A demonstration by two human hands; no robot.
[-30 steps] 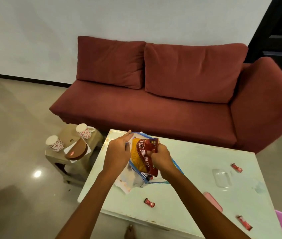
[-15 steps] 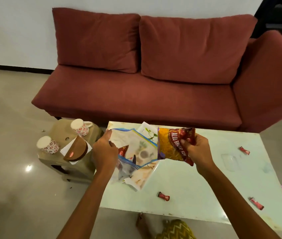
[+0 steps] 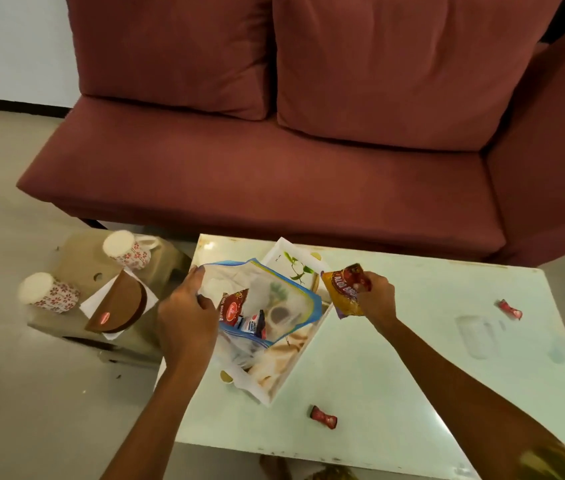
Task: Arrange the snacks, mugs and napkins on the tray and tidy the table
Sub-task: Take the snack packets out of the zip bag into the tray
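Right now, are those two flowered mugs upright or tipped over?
Tipped. Both mugs lie on their sides on the stool, white insides facing the camera.

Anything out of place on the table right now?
Yes. Two red candies lie loose on the table, apart from the tray. Both mugs sit on the side stool, not the tray.
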